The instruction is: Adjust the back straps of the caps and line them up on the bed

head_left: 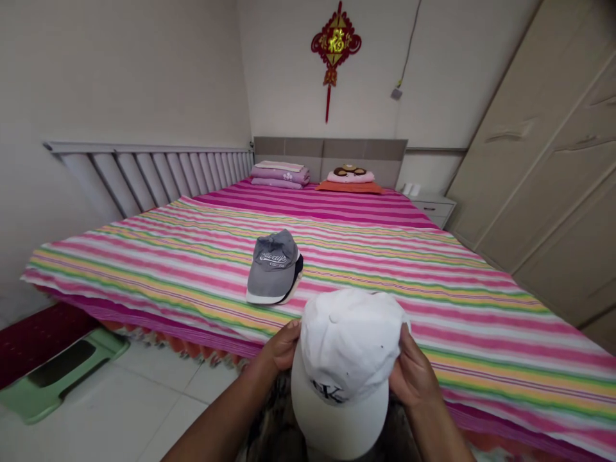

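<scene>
A white baseball cap [353, 333] with dark letters on its front is held up before me, its brim pointing down toward my body. My left hand [285, 345] grips the cap's left side, thumb on the outside. On the opposite side my right hand [412, 367] holds the edge, its other fingers partly hidden behind the fabric. Farther off on the bed lies a grey baseball cap [273, 266] with white lettering. It rests over at least one darker cap, of which only the right edge shows.
The bed [192, 256] has a striped cover and a grey headboard [360, 151]. Folded bedding [280, 174] and a pillow stack [350, 179] lie at its head. A green stool [48, 385] stands at left, a nightstand [436, 208] and wardrobe [529, 160] at right.
</scene>
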{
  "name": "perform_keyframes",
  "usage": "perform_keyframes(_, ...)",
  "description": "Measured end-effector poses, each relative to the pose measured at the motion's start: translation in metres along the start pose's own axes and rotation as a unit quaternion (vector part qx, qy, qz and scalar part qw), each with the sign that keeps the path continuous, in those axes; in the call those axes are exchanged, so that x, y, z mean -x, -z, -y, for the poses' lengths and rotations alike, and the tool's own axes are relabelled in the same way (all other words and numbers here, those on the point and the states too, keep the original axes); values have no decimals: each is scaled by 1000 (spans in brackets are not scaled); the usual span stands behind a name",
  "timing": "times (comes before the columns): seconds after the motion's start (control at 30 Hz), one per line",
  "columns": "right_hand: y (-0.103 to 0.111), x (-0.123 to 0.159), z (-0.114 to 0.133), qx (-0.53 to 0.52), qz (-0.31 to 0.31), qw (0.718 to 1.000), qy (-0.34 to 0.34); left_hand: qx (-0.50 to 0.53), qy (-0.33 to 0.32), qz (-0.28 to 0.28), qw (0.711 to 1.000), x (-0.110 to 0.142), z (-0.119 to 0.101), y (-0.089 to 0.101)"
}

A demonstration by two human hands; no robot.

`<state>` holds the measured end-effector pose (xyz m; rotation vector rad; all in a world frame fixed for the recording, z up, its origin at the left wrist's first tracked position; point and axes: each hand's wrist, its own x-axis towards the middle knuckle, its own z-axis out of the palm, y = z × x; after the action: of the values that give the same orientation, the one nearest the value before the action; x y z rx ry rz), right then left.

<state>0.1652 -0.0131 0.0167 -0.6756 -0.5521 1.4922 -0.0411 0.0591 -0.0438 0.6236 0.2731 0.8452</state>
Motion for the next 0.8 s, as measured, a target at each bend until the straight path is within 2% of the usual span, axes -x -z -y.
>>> perform_keyframes(0.17, 10, 8, -6, 3, 94, 992, -79, 59, 23, 0, 998, -14, 7, -10)
perform_keyframes(0.23, 11, 11, -11, 23, 105, 989, -102, 85, 39, 16, 996, -17, 10, -9)
perform_keyframes(0.47, 3, 11, -13, -29, 70, 992, -101, 116, 57, 36, 991, -19, 13, -4)
perform_keyframes(0.63, 9, 9, -12, -43, 59, 994, -80, 114, 63, 58, 990, -15, 15, -5)
perform_keyframes(0.8, 16, 12, -13, -14, 50, 997, -53, 116, 48, 73, 989, -9, 10, -10)
